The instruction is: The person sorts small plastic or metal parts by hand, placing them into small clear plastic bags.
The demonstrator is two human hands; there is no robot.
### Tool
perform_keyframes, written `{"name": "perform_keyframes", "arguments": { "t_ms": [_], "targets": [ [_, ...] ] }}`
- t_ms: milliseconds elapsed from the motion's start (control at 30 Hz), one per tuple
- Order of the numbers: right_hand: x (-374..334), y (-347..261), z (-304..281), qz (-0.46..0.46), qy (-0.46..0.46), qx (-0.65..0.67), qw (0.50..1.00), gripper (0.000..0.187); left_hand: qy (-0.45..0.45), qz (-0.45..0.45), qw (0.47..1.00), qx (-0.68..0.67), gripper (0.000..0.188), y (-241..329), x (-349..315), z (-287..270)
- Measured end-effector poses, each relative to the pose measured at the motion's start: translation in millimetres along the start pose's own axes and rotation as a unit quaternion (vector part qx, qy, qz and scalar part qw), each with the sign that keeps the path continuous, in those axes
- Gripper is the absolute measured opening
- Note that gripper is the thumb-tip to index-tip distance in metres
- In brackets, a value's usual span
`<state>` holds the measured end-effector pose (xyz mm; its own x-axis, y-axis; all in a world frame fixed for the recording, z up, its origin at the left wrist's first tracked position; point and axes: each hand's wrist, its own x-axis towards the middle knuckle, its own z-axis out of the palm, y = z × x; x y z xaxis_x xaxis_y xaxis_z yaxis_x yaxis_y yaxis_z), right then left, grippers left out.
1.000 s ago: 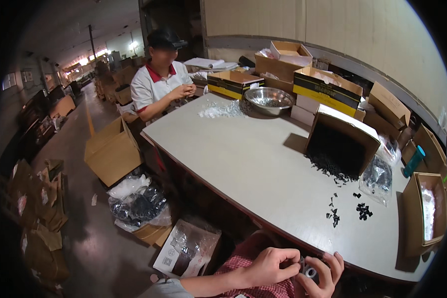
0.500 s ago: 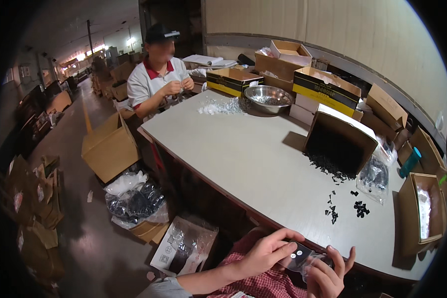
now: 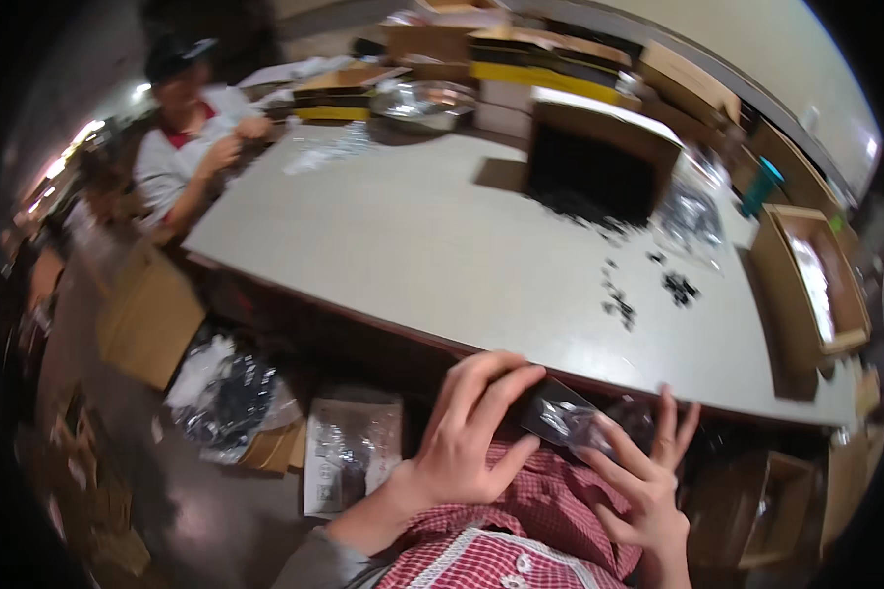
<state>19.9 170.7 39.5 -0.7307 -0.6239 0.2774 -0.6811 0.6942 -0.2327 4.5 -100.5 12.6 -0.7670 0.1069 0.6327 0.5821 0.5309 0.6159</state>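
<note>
Two hands, left hand (image 3: pixel 467 437) and right hand (image 3: pixel 643 486), grasp a clear bag (image 3: pixel 575 420) below the grey table (image 3: pixel 442 255).

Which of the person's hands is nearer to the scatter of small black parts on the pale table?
Right. The right hand lies below the scatter of small black parts, near the table edge; the left hand is farther left.

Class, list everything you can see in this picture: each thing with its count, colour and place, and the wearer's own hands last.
table: one, pale grey, centre
open box: one, brown with dark inside, far side of table
small parts: many, black, scattered near right edge
metal bowl: one, silver, far end
co-worker: one, white and red top, far left
cardboard boxes: several, brown, around table
clear bag: one, transparent, between hands
left hand: on bag
right hand: on bag
</note>
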Motion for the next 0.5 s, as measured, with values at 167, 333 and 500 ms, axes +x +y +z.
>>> {"name": "perform_keyframes", "arguments": {
  "t_ms": [167, 333, 500],
  "targets": [
    [0, -11, 28, -0.077, -0.002, 0.08, 0.994, 0.045, -0.059, 0.112, 0.987, 0.101, 0.05, -1, -17, 41],
    [-16, -11, 43, -0.094, -0.052, 0.085, 0.991, 0.023, -0.144, 0.17, 0.974, 0.042, 0.033, 7, -39, 68],
    [-31, 1, 53, -0.065, -0.088, 0.067, 0.992, 0.042, -0.137, 0.186, 0.971, 0.06, 0.026, 7, -44, 90]
  ]
}}
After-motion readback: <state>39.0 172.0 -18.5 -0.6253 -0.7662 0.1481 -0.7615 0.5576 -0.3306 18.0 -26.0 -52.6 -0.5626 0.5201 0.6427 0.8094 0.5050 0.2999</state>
